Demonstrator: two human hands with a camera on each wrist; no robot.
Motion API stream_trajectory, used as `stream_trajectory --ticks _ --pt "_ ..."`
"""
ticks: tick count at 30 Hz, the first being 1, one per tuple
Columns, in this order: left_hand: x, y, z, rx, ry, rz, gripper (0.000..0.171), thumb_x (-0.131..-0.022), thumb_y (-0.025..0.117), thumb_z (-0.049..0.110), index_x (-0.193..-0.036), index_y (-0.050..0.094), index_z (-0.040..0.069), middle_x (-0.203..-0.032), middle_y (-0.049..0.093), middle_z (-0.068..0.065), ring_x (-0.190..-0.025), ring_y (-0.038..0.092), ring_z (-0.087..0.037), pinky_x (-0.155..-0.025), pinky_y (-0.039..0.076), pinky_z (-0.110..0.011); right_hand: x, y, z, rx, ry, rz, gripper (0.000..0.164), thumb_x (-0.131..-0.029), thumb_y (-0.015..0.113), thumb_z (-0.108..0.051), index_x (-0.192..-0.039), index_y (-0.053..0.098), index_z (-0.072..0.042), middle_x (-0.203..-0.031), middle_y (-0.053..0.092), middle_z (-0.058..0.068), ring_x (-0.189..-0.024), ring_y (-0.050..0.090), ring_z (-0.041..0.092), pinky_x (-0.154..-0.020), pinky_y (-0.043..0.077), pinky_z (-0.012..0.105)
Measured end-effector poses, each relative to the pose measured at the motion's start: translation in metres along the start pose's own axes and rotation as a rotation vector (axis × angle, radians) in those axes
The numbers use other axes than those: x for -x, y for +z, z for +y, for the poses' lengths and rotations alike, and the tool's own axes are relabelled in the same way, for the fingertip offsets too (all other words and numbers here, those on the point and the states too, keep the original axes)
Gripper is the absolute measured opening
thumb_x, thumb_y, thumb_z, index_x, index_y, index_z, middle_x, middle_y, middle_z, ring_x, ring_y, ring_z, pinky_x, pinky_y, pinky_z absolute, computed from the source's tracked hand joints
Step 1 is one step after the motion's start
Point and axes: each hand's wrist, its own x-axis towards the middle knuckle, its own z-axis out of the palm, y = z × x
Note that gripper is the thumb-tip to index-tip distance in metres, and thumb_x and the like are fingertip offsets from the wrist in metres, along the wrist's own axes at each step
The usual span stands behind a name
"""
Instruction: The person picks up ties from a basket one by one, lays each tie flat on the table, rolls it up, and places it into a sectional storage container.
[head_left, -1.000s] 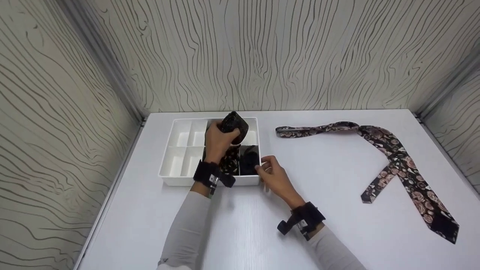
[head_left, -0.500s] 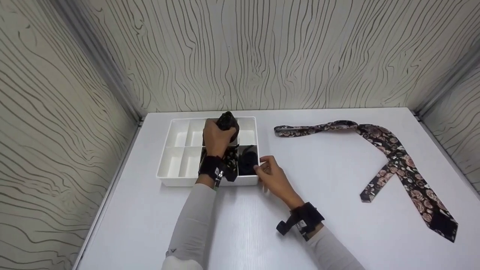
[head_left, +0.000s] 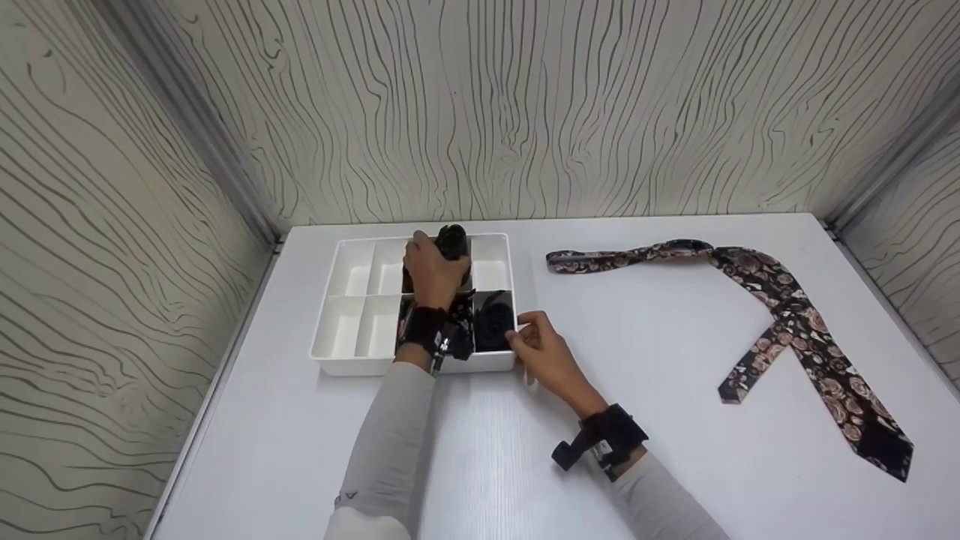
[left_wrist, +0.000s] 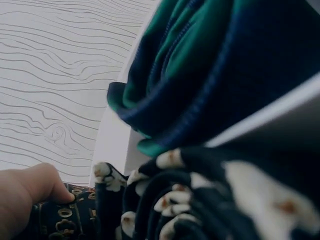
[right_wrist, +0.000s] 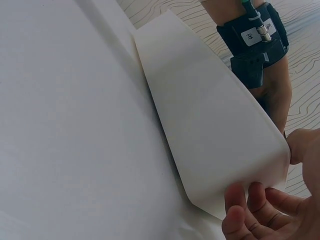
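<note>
My left hand (head_left: 435,274) grips a rolled dark tie (head_left: 453,241) inside a back compartment of the white divided tray (head_left: 345,366). In the left wrist view, a digit presses on that tie's gold-patterned cloth (left_wrist: 65,215). Just in front sits a rolled black tie with pale flowers (left_wrist: 175,210), partly hidden by my wrist in the head view. Beside it, the front right compartment holds a rolled navy-and-green tie (left_wrist: 200,75), which looks nearly black from above. My right hand (head_left: 551,356) pinches the tray's front right corner, thumb at the rim and fingers against the outer wall (right_wrist: 215,125).
An unrolled floral tie (head_left: 821,337) lies bent across the right of the white table (head_left: 645,345), its narrow end crossing under or over the wide part. Wood-patterned panels (head_left: 510,112) stand behind and at both sides. Several bare compartments (head_left: 346,326) fill the tray's left half.
My left hand has turned and lowered the rolled dark tie from above the tray down into the back compartment. My right hand keeps its hold on the tray corner.
</note>
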Motion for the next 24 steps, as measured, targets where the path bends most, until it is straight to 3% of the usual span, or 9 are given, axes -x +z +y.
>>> stream_trajectory --ticks 6,9,16,20,24 --pt "-0.001 0.004 0.002 -0.068 0.018 -0.026 0.077 -0.087 0.083 0.015 -0.148 0.042 -0.007 -0.150 0.046 -0.035 -0.145 0.039 -0.049 -0.121 0.039 -0.055 0.000 0.000 0.001 -0.002 -0.002 -0.005 0.034 -0.105 0.065 -0.021 -0.134 0.054 -0.007 -0.099 0.069 0.007 -0.075 0.065 0.020 -0.065 0.051 0.028" --pt "0.000 0.003 0.002 -0.075 0.030 -0.043 0.073 -0.085 0.083 0.015 -0.144 0.046 -0.007 -0.148 0.049 -0.034 -0.146 0.039 -0.050 -0.121 0.039 -0.056 -0.001 -0.001 0.001 -0.017 0.003 -0.013 0.035 -0.105 0.065 -0.021 -0.134 0.054 -0.007 -0.099 0.068 0.007 -0.072 0.064 0.022 -0.061 0.051 0.028" --pt "0.002 -0.005 -0.001 -0.095 0.107 -0.059 0.062 -0.085 0.081 0.024 -0.131 0.058 -0.011 -0.133 0.061 -0.033 -0.136 0.048 -0.053 -0.115 0.043 -0.060 -0.001 -0.001 0.003 -0.020 -0.003 -0.017 0.035 -0.106 0.064 -0.021 -0.135 0.052 -0.007 -0.102 0.067 0.008 -0.076 0.065 0.021 -0.065 0.052 0.028" --pt "-0.003 -0.001 -0.013 -0.095 0.193 -0.049 0.044 -0.084 0.078 0.029 -0.106 0.068 -0.008 -0.110 0.069 -0.026 -0.114 0.062 -0.041 -0.102 0.051 -0.052 -0.001 0.000 0.004 -0.031 0.000 -0.020 0.036 -0.105 0.064 -0.020 -0.135 0.050 -0.006 -0.101 0.067 0.008 -0.078 0.066 0.022 -0.063 0.052 0.029" --pt "-0.002 -0.006 -0.013 -0.088 0.194 -0.070 0.043 -0.085 0.079 0.027 -0.104 0.072 -0.010 -0.114 0.066 -0.026 -0.112 0.062 -0.038 -0.100 0.052 -0.051 -0.002 0.001 0.004 -0.048 0.002 -0.027 0.036 -0.105 0.064 -0.019 -0.135 0.050 -0.006 -0.098 0.067 0.007 -0.074 0.065 0.026 -0.058 0.051 0.028"
